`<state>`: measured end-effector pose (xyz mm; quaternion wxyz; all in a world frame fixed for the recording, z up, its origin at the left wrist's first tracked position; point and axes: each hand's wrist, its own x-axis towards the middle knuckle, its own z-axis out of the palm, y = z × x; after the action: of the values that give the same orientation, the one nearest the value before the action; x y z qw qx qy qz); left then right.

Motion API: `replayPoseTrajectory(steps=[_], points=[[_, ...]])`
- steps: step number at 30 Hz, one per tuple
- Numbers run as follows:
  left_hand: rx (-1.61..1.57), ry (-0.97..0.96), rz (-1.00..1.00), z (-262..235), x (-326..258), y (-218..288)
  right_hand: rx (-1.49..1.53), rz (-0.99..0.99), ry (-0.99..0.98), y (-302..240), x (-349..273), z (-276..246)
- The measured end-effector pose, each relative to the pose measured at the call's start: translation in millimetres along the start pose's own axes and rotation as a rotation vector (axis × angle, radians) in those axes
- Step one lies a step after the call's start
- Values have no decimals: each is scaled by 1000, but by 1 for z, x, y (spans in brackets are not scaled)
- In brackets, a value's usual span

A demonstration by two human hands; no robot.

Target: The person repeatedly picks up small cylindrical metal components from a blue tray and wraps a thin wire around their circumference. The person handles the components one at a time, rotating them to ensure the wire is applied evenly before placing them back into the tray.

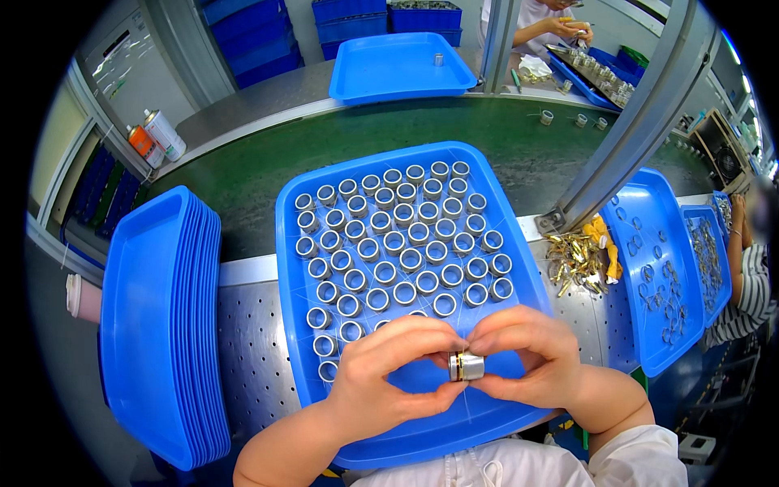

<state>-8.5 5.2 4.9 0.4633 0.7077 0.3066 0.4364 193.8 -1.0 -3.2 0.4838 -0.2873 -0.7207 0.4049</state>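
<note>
Left hand [361,377]: fingers curled, tips closed on the metal cylinder [467,367] from its 9 o'clock side;
Right hand [556,365]: fingers pinching the same piece from 3 o'clock;
Held piece: raised between both hands above the near part of the large blue tray [442,424]; dark and gold-coloured bands circle its 9 o'clock end; directions below are read from it;
Tray load: loose rows of upright hollow cylinders [403,304], at 11 o'clock;
Worktop [256,349]: perforated metal; nested blue trays [162,325] at 9 o'clock; brass-coloured pieces [574,264] heaped between 1 and 2 o'clock;
Side tray [649,345]: blue, small rings scattered in it, at 2 o'clock;
Green belt [268,172]: runs across beyond the large blue tray;
Cans [166,134]: one white, one orange, at 10 o'clock;
Far tray [373,69]: blue, one small cylinder [439,59] in it, near 12 o'clock;
Co-worker [529,31]: hands together, between 12 and 1 o'clock.
</note>
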Motion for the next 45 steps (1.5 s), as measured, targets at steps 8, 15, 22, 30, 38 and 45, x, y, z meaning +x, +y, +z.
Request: replayPoseTrajectory(steps=[8, 15, 22, 30, 38, 45], points=[[-197, 15, -123, 2, -3, -2, -61, -26, -10, -2, 1, -1], [-123, -24, -111, -1, -3, -2, -113, -71, -2, -3, 1, -1], [-194, 53, -119, 5, -5, -2, -88, -89, -3, -1, 0, -1], [-158, 24, -165, 3, -4, -1, -93, -22, -24, 1, 0, -2], [-158, 6, -185, 1, -2, 0, 47, 60, -28, 1, -1, -2], [-225, 2, -209, 2, -3, -1, -12, 43, -24, 0, -1, -3]])
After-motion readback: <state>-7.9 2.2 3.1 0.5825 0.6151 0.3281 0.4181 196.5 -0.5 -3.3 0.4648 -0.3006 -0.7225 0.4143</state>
